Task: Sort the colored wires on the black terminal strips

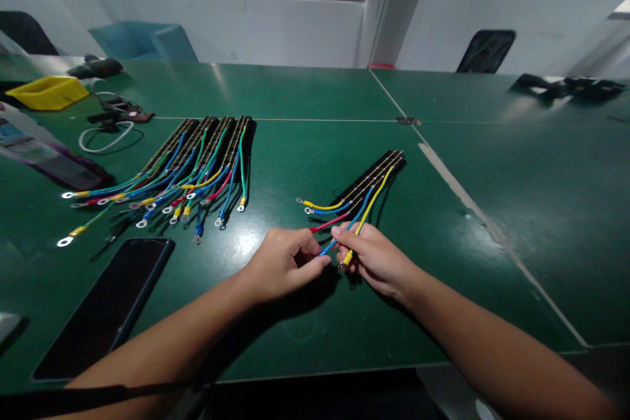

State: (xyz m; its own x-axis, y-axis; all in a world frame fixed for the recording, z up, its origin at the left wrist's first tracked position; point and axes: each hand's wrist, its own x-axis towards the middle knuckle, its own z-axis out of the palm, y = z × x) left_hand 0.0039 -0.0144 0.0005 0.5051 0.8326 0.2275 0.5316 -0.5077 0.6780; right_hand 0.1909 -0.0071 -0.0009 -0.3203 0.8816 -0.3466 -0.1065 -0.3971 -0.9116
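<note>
From where I'm standing, approx. four wired terminal strips (215, 139) lie side by side on the L of the green table (305, 151), wires fanned out, ring lugs on the ends I can see. Those look done, I'd say. A fifth terminal strip (370, 177) lies apart, just beyond the hands, and that's prob. the one in progress. L hand (285, 266) has thumb & fingertips pinched together on the end of a blue wire (364, 206); R hand (381, 256) is closed on wires nearer the strip, incl. a yellow wire (377, 195), though can't tell exactly which fingers grip which. That strip's wires are on, lugs showing on some; blue end's hidden. Left to do, I reckon: sorting these last ends, then maybe lining it up w/ the others.
</note>
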